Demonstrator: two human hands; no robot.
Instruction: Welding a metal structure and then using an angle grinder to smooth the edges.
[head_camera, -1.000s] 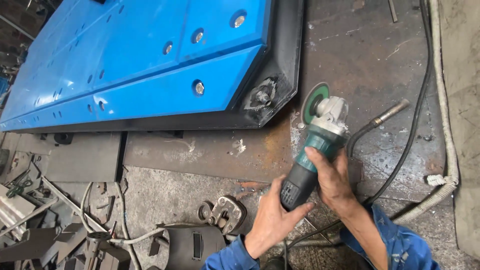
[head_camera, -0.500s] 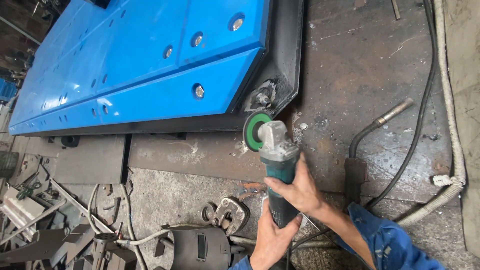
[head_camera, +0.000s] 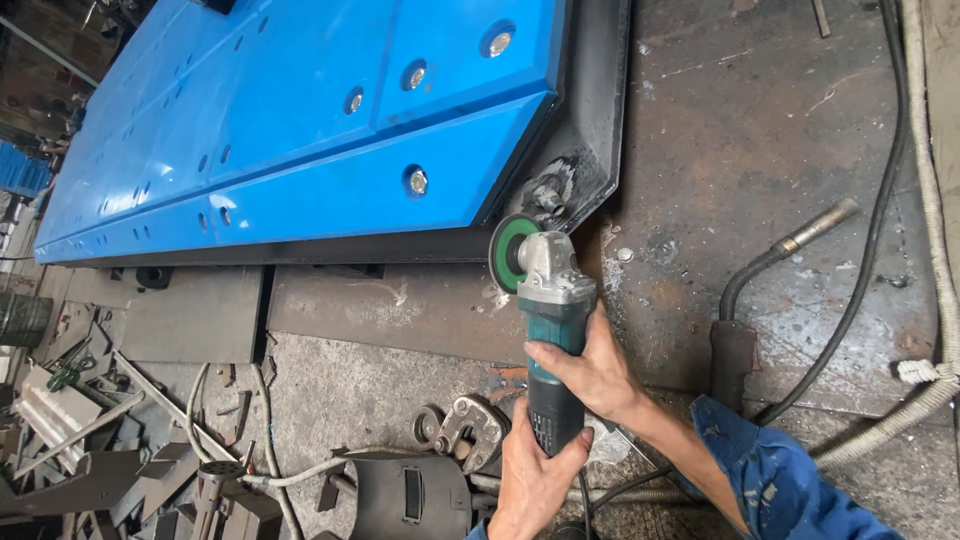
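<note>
Both hands grip a teal and grey angle grinder (head_camera: 550, 320). My right hand (head_camera: 595, 375) wraps the front of its body just behind the grey gear head. My left hand (head_camera: 530, 470) holds the dark rear handle from below. The grinder's green-centred disc (head_camera: 512, 252) stands on edge by the lower black steel edge of a big blue panel (head_camera: 300, 130), just below its bare corner with a bolt (head_camera: 550, 195). The panel lies flat on a rusty steel plate (head_camera: 420, 310).
A welding torch with its black hose (head_camera: 790, 245) lies on the plate to the right, beside a thick pale hose (head_camera: 935, 200). A welding mask (head_camera: 410, 495), a clamp (head_camera: 465, 425), cables and scrap metal (head_camera: 90, 450) crowd the floor at lower left.
The grinder has swung left from the open plate toward the panel's corner, and its disc now sits by the black edge. Both hands kept their hold throughout.
</note>
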